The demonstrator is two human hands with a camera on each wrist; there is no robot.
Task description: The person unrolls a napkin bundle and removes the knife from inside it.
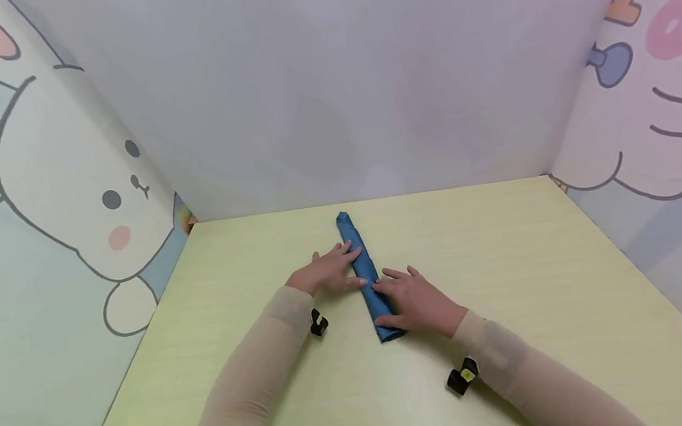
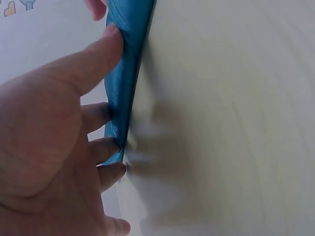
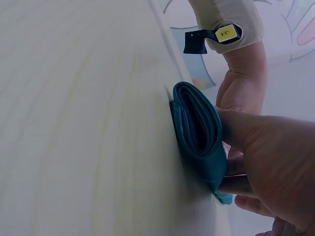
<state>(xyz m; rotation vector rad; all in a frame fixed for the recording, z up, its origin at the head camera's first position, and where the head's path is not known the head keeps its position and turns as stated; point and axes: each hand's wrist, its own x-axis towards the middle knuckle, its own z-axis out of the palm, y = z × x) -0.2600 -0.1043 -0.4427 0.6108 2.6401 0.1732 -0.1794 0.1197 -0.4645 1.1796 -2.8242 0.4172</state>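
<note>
A long roll of shiny blue cloth [image 1: 366,263] lies on the table, pointing away from me and slightly left. The right wrist view looks into the near end of the roll [image 3: 211,164], where several flattened layers show. My left hand [image 1: 329,270] reaches it from the left, fingers spread, fingertips and thumb touching its upper half. In the left wrist view, the thumb and fingertips lie along the blue cloth [image 2: 130,54]. From the right, my right hand [image 1: 421,302] rests its fingertips and thumb on the lower half. Neither hand curls around the roll.
The pale wooden table [image 1: 495,249] extends to both sides of the roll. A grey-white wall [image 1: 340,109] stands along its back edge, with cartoon-printed panels at left and right. A small black device [image 1: 319,322] hangs at the left wrist, another [image 1: 463,376] at the right.
</note>
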